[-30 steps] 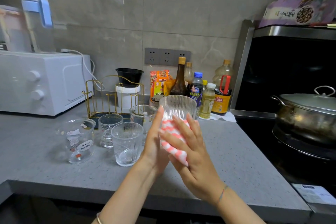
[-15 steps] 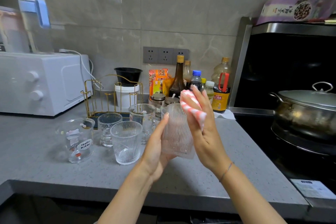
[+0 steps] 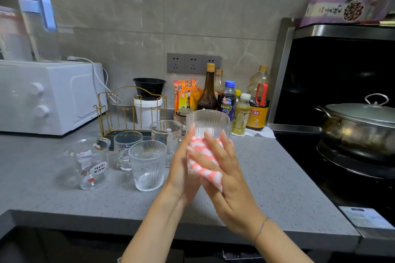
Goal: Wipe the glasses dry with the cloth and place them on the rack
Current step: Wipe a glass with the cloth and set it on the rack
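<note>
A ribbed glass (image 3: 208, 123) is held upright above the grey counter between both hands. My left hand (image 3: 182, 168) presses flat against its left side. My right hand (image 3: 224, 168) presses a pink-and-white checked cloth (image 3: 203, 161) against the lower part of the glass, hiding its base. On the counter to the left stand another ribbed glass (image 3: 147, 167), a Hello Kitty glass (image 3: 89, 162), a small clear glass (image 3: 127, 149) and a handled glass mug (image 3: 166, 136). Behind them sits the gold wire rack (image 3: 130, 111), holding no glasses.
A white oven (image 3: 47, 94) stands at the back left with jugs on top. Sauce bottles (image 3: 233, 100) and a white tub with a black bowl (image 3: 148, 100) line the wall. A lidded pot (image 3: 359, 126) sits on the black stove at right.
The cloth hand slid from the rim of the glass back down to its lower part. The glass went from tilted to upright and rose slightly.
</note>
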A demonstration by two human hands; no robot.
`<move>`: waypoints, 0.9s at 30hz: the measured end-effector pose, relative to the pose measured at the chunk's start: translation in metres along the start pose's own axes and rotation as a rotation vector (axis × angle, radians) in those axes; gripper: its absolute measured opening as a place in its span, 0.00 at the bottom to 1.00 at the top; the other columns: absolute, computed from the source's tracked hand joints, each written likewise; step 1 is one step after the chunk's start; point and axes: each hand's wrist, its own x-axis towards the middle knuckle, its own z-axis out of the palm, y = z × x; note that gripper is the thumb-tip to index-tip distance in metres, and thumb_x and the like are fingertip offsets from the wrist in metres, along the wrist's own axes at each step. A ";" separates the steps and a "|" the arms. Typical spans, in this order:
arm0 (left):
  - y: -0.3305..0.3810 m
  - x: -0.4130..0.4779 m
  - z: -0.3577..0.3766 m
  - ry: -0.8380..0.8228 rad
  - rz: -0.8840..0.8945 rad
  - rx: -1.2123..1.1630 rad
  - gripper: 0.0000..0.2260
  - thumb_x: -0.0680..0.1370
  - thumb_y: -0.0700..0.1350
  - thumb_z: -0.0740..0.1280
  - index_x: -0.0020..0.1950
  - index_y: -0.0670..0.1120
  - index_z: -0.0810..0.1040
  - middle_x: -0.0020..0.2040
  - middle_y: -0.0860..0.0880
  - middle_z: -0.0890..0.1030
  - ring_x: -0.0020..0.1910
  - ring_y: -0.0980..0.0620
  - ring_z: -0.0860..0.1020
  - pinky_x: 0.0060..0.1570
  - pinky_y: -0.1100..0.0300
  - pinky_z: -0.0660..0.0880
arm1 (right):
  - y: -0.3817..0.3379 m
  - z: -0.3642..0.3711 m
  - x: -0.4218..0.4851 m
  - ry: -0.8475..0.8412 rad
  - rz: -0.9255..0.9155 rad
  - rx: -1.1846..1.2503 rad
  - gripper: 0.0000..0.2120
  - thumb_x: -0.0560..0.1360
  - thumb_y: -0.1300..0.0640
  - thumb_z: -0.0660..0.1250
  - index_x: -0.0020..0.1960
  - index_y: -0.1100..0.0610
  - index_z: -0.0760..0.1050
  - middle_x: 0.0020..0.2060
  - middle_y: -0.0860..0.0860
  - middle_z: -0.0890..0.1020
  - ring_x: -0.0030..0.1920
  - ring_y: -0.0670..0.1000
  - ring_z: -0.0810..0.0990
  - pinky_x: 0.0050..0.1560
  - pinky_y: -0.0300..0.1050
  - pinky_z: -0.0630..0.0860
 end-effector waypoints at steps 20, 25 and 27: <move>0.003 -0.005 0.003 -0.013 -0.034 0.009 0.37 0.66 0.66 0.70 0.63 0.39 0.78 0.62 0.38 0.78 0.60 0.42 0.78 0.68 0.46 0.69 | -0.004 0.003 -0.010 -0.025 0.010 0.013 0.20 0.82 0.49 0.51 0.73 0.50 0.66 0.78 0.45 0.52 0.78 0.54 0.44 0.75 0.57 0.45; 0.003 -0.005 0.004 -0.073 -0.050 -0.068 0.33 0.68 0.64 0.70 0.62 0.40 0.79 0.64 0.39 0.78 0.61 0.44 0.79 0.64 0.48 0.73 | -0.004 0.000 -0.001 -0.013 -0.005 -0.072 0.19 0.81 0.52 0.54 0.72 0.48 0.67 0.77 0.45 0.53 0.78 0.53 0.44 0.75 0.56 0.45; 0.004 -0.005 0.006 -0.073 -0.009 -0.070 0.33 0.68 0.61 0.73 0.67 0.43 0.77 0.64 0.41 0.79 0.60 0.46 0.79 0.61 0.50 0.75 | -0.004 -0.005 0.011 0.029 0.009 -0.024 0.18 0.81 0.51 0.54 0.69 0.45 0.68 0.77 0.42 0.52 0.78 0.52 0.44 0.76 0.56 0.44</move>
